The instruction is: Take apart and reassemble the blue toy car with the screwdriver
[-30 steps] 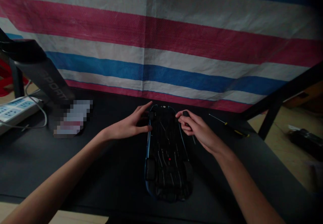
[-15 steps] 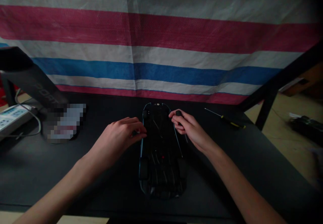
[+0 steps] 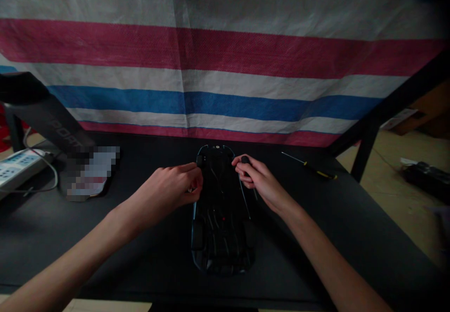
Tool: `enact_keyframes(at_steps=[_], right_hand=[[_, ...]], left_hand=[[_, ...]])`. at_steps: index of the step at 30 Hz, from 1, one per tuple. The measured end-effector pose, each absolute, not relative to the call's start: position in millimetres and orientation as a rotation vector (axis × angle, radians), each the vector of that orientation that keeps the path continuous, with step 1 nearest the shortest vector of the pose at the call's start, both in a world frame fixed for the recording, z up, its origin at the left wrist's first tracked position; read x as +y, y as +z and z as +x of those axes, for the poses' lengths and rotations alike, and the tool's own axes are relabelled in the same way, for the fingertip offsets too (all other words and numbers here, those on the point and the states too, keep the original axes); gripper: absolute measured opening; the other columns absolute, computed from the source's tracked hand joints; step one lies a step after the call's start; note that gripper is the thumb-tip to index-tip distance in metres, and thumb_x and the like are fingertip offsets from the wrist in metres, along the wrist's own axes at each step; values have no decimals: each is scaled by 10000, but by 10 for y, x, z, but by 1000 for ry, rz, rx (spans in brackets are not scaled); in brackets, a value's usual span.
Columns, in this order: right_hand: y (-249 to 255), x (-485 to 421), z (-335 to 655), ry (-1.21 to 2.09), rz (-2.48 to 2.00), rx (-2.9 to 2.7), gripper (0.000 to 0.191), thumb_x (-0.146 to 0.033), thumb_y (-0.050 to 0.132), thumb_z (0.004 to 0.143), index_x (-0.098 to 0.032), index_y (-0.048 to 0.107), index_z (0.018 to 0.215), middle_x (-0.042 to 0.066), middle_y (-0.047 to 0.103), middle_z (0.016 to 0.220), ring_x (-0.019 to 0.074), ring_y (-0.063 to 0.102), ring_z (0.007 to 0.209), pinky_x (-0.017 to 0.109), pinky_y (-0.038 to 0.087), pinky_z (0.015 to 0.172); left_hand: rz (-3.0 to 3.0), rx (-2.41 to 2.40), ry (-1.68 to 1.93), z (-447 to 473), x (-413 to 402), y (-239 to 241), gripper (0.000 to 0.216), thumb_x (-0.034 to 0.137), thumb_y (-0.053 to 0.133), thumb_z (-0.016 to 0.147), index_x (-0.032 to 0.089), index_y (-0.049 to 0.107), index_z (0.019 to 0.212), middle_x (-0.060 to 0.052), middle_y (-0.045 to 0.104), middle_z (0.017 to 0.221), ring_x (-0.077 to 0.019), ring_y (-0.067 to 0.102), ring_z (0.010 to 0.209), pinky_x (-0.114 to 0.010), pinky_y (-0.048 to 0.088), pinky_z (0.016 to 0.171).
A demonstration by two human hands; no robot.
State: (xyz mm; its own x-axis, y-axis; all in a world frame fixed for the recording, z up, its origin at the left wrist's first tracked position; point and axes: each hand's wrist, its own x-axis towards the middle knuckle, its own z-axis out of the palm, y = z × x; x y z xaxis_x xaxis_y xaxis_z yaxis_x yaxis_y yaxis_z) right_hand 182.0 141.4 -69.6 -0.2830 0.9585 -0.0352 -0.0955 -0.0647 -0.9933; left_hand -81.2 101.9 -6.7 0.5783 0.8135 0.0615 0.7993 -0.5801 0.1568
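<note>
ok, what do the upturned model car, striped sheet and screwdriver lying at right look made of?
Model car: dull black underside, probably plastic given the moulded relief; shiny bluish edge, painted metal or plastic.
Striped sheet: likely woven plastic; fine weave, creases, slight sheen.
Screwdriver: bright thin shaft suggests metal; handle perhaps plastic, too dim to tell.

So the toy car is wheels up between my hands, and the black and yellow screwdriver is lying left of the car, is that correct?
Wrong side: the head view shows the black and yellow screwdriver lying right of the toy car, which is wheels up between your left hand and right hand.
</note>
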Motion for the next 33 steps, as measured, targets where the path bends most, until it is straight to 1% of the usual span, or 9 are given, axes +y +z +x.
enact_keyframes(at_steps=[3, 6, 8, 10, 16, 25, 30, 33], right_hand=[[-689, 1407, 1821, 1501, -1017, -1305, 233, -430, 693, 902, -209, 651, 963, -55, 389, 752, 86, 265, 591, 263, 146, 519], [-689, 1406, 1828, 1510, -1017, -1309, 229, -423, 689, 910, -207, 654, 978, -53, 399, 758, 86, 273, 598, 263, 148, 523], [-691, 1410, 1834, 1516, -1007, -1313, 219, -409, 679, 918, -203, 654, 991, -53, 400, 759, 85, 278, 603, 261, 147, 526], [-688, 1412, 1839, 1516, -999, -1316, 213, -401, 673, 920, -200, 653, 990, -55, 398, 752, 83, 277, 599, 262, 144, 527], [-649, 1395, 1848, 1506, -1010, -1339, 214, -400, 665, 920, -196, 654, 983, -55, 393, 750, 83, 273, 593, 267, 146, 528], [-617, 1392, 1862, 1508, -1006, -1336, 232, -424, 678, 911, -203, 653, 976, -62, 388, 737, 84, 261, 579, 271, 155, 520], [-621, 1394, 1874, 1501, -991, -1334, 235, -436, 684, 917, -207, 657, 966, -55, 398, 746, 85, 259, 581, 272, 152, 517], [-613, 1393, 1881, 1501, -988, -1341, 228, -430, 678, 921, -208, 655, 967, -53, 398, 752, 86, 262, 583, 273, 153, 518]], left_hand=[[2548, 1322, 299, -834, 1041, -92, 92, 282, 657, 1002, 202, 675, 960, -18, 734, 976, -146, 678, 693, -256, 449, 610], [2352, 1251, 484, -892, 1059, -105, 155, 337, 608, 1036, 199, 660, 990, -6, 723, 945, -137, 675, 730, -249, 509, 693], [2248, 1240, 566, -933, 1068, -104, 171, 358, 595, 1043, 200, 650, 1011, 10, 716, 902, -133, 668, 738, -244, 519, 714], [2192, 1232, 604, -961, 1070, -97, 156, 345, 604, 1030, 199, 647, 996, 18, 711, 868, -134, 670, 752, -237, 524, 718], [2194, 1176, 603, -958, 1055, -51, 73, 256, 649, 977, 195, 667, 941, 16, 724, 894, -133, 685, 801, -227, 535, 770], [2317, 1138, 508, -982, 1116, -129, 143, 323, 636, 1046, 216, 729, 1032, -10, 764, 989, -155, 719, 876, -241, 522, 804], [2348, 1126, 480, -961, 1138, -149, 163, 318, 624, 1048, 211, 740, 1007, -20, 757, 962, -156, 716, 837, -245, 520, 764], [2351, 1136, 479, -969, 1148, -161, 163, 333, 638, 1042, 214, 744, 1012, -20, 757, 973, -159, 717, 848, -249, 523, 773]])
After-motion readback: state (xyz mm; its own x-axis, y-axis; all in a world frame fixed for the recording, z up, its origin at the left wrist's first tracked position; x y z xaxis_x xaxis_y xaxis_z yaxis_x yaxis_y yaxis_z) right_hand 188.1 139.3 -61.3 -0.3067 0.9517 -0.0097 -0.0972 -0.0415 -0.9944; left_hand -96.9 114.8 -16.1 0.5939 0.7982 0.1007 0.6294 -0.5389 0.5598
